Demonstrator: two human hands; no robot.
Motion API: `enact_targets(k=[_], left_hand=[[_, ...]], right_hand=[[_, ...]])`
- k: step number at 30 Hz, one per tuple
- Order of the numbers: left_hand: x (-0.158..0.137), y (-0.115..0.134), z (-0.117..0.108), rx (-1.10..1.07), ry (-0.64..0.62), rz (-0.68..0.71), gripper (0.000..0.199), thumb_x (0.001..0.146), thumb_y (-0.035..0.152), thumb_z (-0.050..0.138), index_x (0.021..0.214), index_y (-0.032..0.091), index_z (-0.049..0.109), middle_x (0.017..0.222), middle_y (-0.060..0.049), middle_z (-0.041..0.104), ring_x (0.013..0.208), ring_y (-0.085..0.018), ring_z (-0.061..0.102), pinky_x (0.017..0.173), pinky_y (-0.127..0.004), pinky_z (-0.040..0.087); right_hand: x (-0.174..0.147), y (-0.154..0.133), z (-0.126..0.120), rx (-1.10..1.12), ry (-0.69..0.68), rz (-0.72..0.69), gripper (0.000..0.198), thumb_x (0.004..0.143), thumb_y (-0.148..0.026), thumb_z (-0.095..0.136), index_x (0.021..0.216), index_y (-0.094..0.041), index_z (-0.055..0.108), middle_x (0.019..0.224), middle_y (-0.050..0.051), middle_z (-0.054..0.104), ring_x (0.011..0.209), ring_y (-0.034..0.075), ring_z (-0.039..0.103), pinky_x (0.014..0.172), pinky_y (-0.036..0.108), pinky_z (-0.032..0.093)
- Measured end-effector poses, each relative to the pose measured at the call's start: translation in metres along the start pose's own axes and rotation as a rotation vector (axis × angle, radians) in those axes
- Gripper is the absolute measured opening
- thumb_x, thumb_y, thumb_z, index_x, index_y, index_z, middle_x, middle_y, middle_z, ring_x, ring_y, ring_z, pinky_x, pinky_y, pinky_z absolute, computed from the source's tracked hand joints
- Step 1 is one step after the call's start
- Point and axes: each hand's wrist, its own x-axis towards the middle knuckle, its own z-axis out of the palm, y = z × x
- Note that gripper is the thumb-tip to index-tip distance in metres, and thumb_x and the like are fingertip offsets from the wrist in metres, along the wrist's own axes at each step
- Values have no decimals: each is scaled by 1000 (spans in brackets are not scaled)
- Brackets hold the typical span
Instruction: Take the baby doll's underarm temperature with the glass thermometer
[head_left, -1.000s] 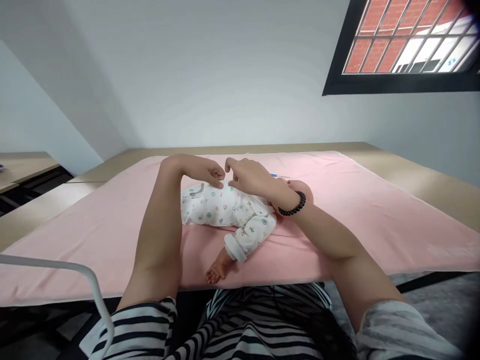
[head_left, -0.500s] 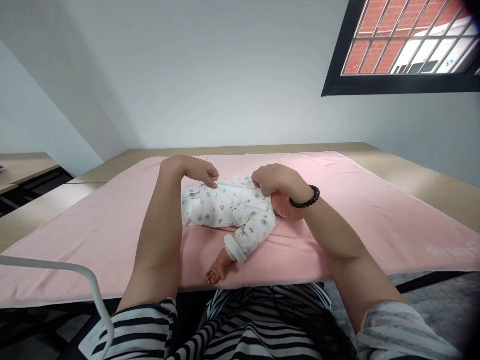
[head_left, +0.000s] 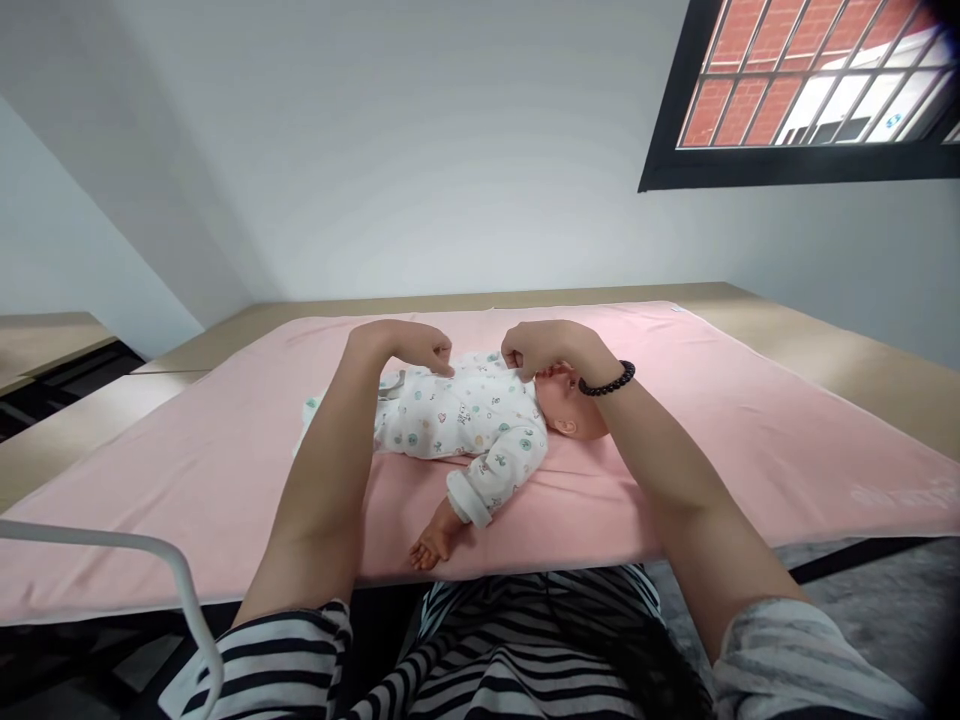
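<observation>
Fingers on both the left hand [head_left: 421, 343] and the right hand [head_left: 546, 343] are curled in, with thumbs tucked close. Each hand seems to have a tiny pinch of the white suit [head_left: 435, 408], but the tips are too small to be quite sure.

To do this bit well, I think it helps to pinch just the cloth and pull softly, with both hands level, so it lies flat and does not bunch up. Pushing on the tummy would not help, and the right wrist is best kept off the head.

Right under the fingers is the doll [head_left: 480, 425], on its back on the pink sheet [head_left: 720, 430]. Its chest is between the two hands. Its head [head_left: 566, 408] is just right of the right fingers. Its near arm [head_left: 504, 470] lies below them, nearer the person.
</observation>
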Motion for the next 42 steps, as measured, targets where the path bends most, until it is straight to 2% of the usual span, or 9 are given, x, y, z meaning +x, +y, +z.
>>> enact_targets(k=[2,5,9,13,15,21,26,36,42], left_hand=[[6,14,3,-44,10,105,35,83,58,60,84,22,56,90,-3,64,74,-18,54,66,-29,38],[22,36,12,-136,80,335,36,85,57,58,97,23,59,108,-4,67,93,-21,59,75,-29,42],[51,50,32,-216,57,472,46,80,56,64,110,21,61,108,-5,67,94,-22,60,77,-30,43],[72,43,45,-284,10,490,46,79,59,67,102,19,61,96,-4,64,84,-20,57,72,-30,42],[76,37,46,-314,-22,485,47,78,59,68,103,19,63,97,-3,64,84,-19,57,73,-30,43],[81,27,48,-384,-116,457,45,81,54,69,111,21,70,104,-3,71,93,-21,63,78,-30,45],[89,26,54,-464,-104,523,40,77,46,74,107,20,71,108,-4,72,101,-23,64,85,-30,48],[95,33,61,-554,-53,572,46,74,43,82,111,18,72,115,-8,74,109,-26,66,93,-37,52],[97,35,62,-502,-42,535,48,73,41,80,115,18,72,118,-8,73,110,-26,66,93,-36,52]], right_hand=[[3,2,0,15,-3,-1,29,72,-11,70,100,-18,64,72,-1,60,55,12,54,51,25,37],[7,7,1,34,-4,22,27,74,-17,73,100,-18,66,75,0,65,59,14,59,55,25,41],[11,18,1,25,-2,2,21,72,-22,75,92,-16,70,75,2,68,62,16,59,57,27,41],[13,26,1,62,-28,-76,21,71,-17,72,92,-17,74,76,1,69,63,14,57,59,26,41],[15,26,1,65,-40,-78,22,70,-15,70,92,-17,74,75,0,68,61,13,56,58,25,41],[21,17,4,-27,39,-88,23,70,-17,71,93,-16,73,78,2,69,58,13,57,54,26,40],[22,13,6,-33,12,-63,28,70,-17,73,98,-15,72,81,4,70,63,15,60,56,27,41],[17,-5,8,-60,-12,-14,27,66,-10,69,92,-14,73,69,3,65,56,15,54,56,29,39],[18,-3,7,-58,-37,20,31,67,-14,70,97,-14,73,71,3,65,60,17,56,58,30,41]])
